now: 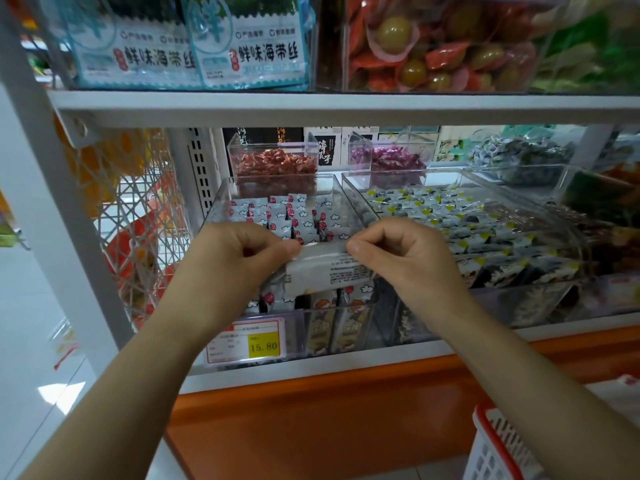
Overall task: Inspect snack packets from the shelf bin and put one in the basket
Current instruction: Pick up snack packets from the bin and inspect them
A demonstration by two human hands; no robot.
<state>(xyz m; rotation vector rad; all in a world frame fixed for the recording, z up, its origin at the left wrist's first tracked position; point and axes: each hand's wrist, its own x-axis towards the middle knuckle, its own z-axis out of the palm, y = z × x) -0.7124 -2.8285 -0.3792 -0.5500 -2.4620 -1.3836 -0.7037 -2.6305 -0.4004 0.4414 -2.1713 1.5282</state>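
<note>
Both hands hold one grey snack packet (329,268) flat in front of a clear shelf bin (332,188), its printed back side facing up. My left hand (239,251) pinches the packet's left end and my right hand (398,251) pinches its right end. The bin behind holds several small grey packets with red marks and white clouds (294,216). The white basket with a red rim (498,445) sits at the bottom right, below my right forearm, and only part of it shows.
A second clear bin of grey and yellow packets (467,230) stands to the right. A yellow price tag reading 15.80 (263,346) hangs below the bin. Small bins of red (277,164) and purple sweets (388,161) sit behind. An upper shelf (346,105) hangs overhead.
</note>
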